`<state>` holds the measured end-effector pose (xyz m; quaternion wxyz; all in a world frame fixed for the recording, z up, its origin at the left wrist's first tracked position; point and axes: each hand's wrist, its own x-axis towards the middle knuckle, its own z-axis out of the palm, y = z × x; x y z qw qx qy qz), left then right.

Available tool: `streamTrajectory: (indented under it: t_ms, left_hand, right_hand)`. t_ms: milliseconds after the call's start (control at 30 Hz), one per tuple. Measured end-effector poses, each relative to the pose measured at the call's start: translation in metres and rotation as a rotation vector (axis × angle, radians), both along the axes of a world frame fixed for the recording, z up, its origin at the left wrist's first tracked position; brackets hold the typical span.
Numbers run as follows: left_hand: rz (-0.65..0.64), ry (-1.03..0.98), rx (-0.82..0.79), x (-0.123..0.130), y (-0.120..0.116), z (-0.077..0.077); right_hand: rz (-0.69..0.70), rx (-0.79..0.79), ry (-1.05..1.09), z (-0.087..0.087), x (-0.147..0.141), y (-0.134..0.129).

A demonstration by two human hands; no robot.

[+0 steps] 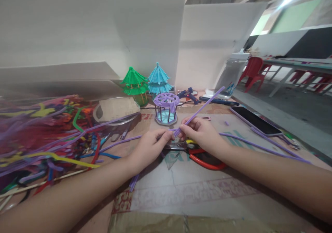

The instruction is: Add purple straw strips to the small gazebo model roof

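My left hand (pixel 155 143) pinches the lower end of a purple pipe cleaner (pixel 204 108), just in front of a small purple-topped pavilion (pixel 166 100). Close beside it, my right hand (pixel 198 131) has its fingers closed on the same strip, whose free end slants up to the right. Below the hands lie pliers with red handles (pixel 207 162), partly hidden by my right hand and forearm. More purple strips (pixel 249 142) stretch over the work surface on both sides.
Pipe cleaners in many colours (pixel 46 132) are heaped at the left. Behind the pavilion stand green (pixel 133 82) and blue (pixel 158 79) layered models. A glue gun (pixel 190 94), a clear bottle (pixel 230 75) and a phone (pixel 255 120) are at the right.
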<state>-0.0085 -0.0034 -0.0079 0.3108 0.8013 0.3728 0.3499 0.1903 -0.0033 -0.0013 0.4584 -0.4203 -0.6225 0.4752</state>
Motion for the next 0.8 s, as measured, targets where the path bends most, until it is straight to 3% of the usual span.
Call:
streamTrajectory:
  t_ms: [133, 300, 567, 800]
  left_hand:
    - [0.034, -0.009, 0.019, 0.001, 0.003, -0.003]
    - [-0.080, -0.013, 0.023, 0.001, 0.001, 0.000]
    - [-0.109, 0.043, -0.035, 0.002, -0.002, 0.005]
    - [-0.128, 0.037, -0.129, 0.002, -0.001, 0.001]
  right_hand:
    - [0.020, -0.022, 0.022, -0.002, 0.000, 0.002]
    - [0.040, -0.032, 0.004, -0.001, -0.001, 0.000]
    - [0.091, -0.064, -0.176, 0.004, -0.007, -0.008]
    - [0.094, -0.038, -0.194, 0.005, -0.007, -0.008]
